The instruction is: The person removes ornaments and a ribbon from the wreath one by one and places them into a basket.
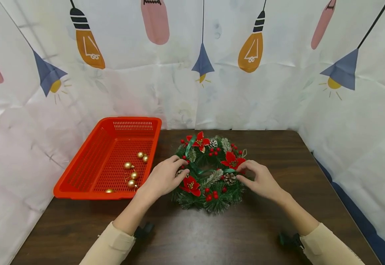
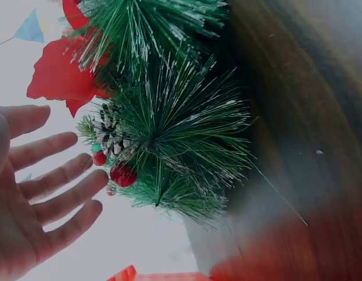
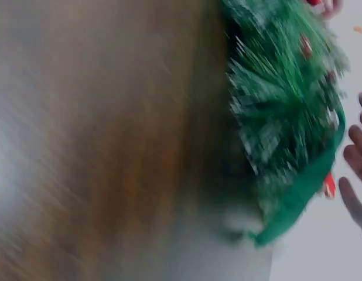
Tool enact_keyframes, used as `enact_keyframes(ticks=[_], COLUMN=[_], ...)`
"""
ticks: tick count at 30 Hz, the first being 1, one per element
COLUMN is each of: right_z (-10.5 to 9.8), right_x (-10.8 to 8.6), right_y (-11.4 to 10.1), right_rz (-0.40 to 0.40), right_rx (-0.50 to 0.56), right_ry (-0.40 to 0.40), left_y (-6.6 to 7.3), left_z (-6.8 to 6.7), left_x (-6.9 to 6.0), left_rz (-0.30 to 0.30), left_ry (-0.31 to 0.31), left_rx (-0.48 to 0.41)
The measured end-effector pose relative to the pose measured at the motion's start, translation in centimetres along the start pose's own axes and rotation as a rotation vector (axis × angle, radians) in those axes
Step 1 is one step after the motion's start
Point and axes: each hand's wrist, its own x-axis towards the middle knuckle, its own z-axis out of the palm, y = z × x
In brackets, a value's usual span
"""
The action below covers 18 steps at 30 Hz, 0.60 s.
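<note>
A green pine wreath (image 1: pixel 217 200) with red poinsettias, red berries and frosted sprigs lies on the table between both hands. My left hand (image 1: pixel 166 176) is at its left side, over a poinsettia (image 1: pixel 191 186); in the left wrist view its fingers (image 2: pixel 58 170) are spread and hold nothing. My right hand (image 1: pixel 260 180) is at the right side, fingertips near a pine cone (image 1: pixel 229 179) and a green ribbon (image 1: pixel 229 170). The right wrist view is blurred; there the ribbon (image 3: pixel 304 193) hangs over the wreath's edge, with the fingers (image 3: pixel 357 158) apart from it.
A red plastic basket (image 1: pixel 76 176) stands left of the wreath, with several gold balls (image 1: pixel 134 176) inside. The dark wooden table (image 1: pixel 195 235) reaches back to a white curtain (image 1: pixel 179 92) printed with lamps.
</note>
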Motion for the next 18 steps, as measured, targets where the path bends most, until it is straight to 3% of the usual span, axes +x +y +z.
enact_keyframes(ticks=[5,10,18], right_z=[1.6,2.7,2.7], right_x=[-0.6,-1.5,-2.7], right_y=[-1.2,-1.9,-2.4], right_rz=[-0.198,-0.394,-0.448], right_rx=[-0.011,-0.15,-0.402], right_ry=[0.062,-0.003,-0.201], left_y=[-0.3,-0.5,-0.8], left_z=[0.2,0.3,0.3], left_x=[1.1,2.0,4.0], left_rz=[-0.088,-0.159,-0.262], left_ry=[0.016,0.053,0.052], left_rx=[0.019,0.038,0.031])
